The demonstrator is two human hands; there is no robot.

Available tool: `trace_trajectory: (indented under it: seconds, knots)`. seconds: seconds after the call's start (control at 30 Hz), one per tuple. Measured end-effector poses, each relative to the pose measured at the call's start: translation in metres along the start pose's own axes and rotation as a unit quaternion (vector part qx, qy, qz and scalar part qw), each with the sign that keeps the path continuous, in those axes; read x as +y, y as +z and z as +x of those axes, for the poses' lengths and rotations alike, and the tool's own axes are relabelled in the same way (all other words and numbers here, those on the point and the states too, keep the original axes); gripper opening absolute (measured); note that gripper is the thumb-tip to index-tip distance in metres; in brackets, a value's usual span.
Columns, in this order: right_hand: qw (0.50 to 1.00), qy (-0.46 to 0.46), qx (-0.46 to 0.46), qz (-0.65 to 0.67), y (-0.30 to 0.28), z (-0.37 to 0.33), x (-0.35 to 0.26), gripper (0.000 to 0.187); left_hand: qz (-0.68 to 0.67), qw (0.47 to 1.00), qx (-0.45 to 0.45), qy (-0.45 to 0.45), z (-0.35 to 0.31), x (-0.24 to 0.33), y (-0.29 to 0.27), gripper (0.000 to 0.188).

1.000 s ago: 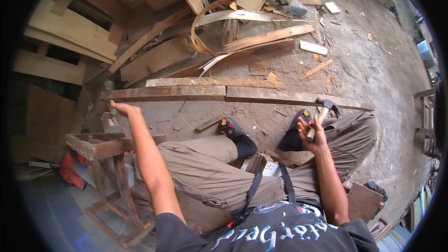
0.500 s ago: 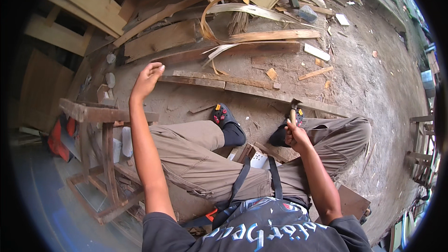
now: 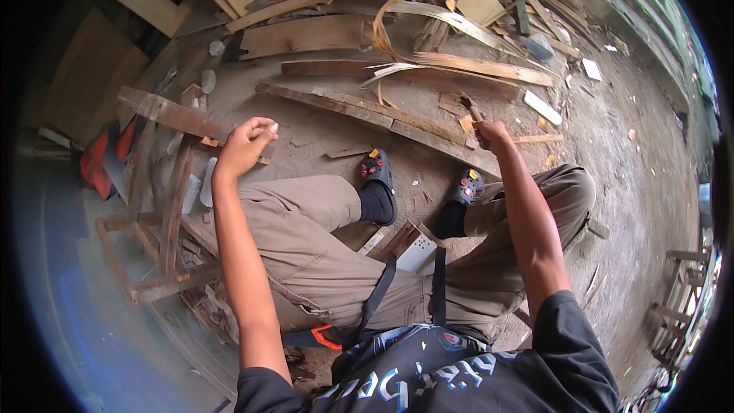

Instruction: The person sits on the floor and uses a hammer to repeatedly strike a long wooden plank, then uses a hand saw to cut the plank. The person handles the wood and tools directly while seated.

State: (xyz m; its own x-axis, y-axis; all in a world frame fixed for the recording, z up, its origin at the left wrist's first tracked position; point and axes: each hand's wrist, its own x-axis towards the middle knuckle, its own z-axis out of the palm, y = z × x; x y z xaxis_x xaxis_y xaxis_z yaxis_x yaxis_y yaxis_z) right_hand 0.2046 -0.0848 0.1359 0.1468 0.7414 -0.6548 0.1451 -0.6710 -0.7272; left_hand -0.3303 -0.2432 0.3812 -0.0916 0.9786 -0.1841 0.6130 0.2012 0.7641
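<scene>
My right hand (image 3: pixel 493 134) is wrapped around the wooden handle of a hammer (image 3: pixel 475 112), its dark head pointing away from me above a long narrow board (image 3: pixel 436 141). That board lies slantwise on the dirt floor beyond my feet, with a second rough strip of wood (image 3: pixel 344 101) alongside it. My left hand (image 3: pixel 248 145) hovers left of the board, its fingers bent and pinched together. A whitish spot shows at its fingertips; I cannot make out whether something small is held there.
At my left stands a wooden frame stool (image 3: pixel 172 111). Planks (image 3: pixel 306 37), peeled wood strips (image 3: pixel 482 69) and scraps lie across the far floor. A grey stone (image 3: pixel 540 47) sits at the far right. Between my legs is a white perforated piece (image 3: pixel 417 251); beside my hip, an orange-and-dark saw-like handle (image 3: pixel 325 336).
My right hand has carried the hammer farther away from me. My left hand has come nearer and its fingers are more curled. The long board's right end has swung nearer to me.
</scene>
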Motion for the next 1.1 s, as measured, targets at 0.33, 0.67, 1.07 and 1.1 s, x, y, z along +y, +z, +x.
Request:
trace_trajectory:
  seconds: [0.33,0.67,1.07,1.1]
  knots:
    - [0.982,-0.025,0.164,-0.092,0.011,0.098,0.042,0.041,0.133,0.99,-0.001,-0.037,0.0,0.001,0.014,0.056]
    - [0.865,-0.064,0.232,-0.44,0.03,0.059,0.07,0.049,0.093,0.989,-0.015,-0.11,-0.037,-0.02,0.023,0.056]
    - [0.779,-0.076,0.037,-0.621,0.052,0.011,0.101,0.104,0.007,0.978,0.202,-0.049,-0.109,-0.11,0.073,0.031]
    - [0.758,-0.101,0.033,-0.643,0.052,0.009,0.108,0.099,0.016,0.977,0.203,-0.057,-0.116,-0.123,0.081,0.029]
